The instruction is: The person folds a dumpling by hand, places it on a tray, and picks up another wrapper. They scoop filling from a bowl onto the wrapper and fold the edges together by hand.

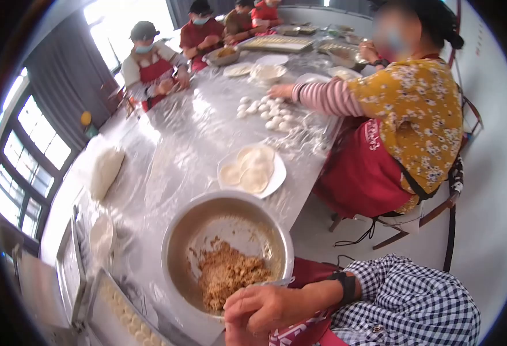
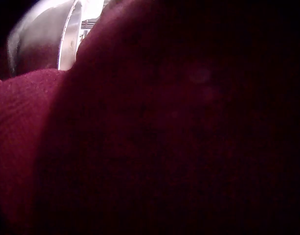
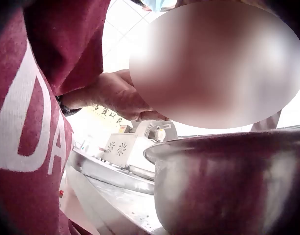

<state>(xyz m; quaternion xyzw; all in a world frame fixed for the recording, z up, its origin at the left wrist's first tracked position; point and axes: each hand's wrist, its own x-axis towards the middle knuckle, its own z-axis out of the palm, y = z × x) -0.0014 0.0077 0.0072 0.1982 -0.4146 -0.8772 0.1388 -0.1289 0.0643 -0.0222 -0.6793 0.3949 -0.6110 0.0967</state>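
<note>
In the head view my right hand (image 1: 273,305), a dark band on its wrist, is at the near rim of a steel bowl (image 1: 173,230). Its fingers bend down over my left hand (image 1: 239,333), of which only a part shows at the bottom edge. Whatever is between the hands is hidden. Brown minced filling (image 1: 224,271) lies in the bowl, and a thin grey handle (image 1: 279,282) crosses its rim beside my right hand. The right wrist view shows my left hand (image 3: 123,95) by the red apron (image 3: 22,127), its fingers partly covered by a blurred patch.
Beyond the bowl, a white plate (image 1: 279,173) bears round dough wrappers (image 1: 253,170). Dough pieces (image 1: 268,112) lie farther back, near a seated person (image 1: 415,127). A dough lump (image 1: 106,173) and a tray (image 1: 101,311) of small pale pieces are at left. Several people sit at the far side.
</note>
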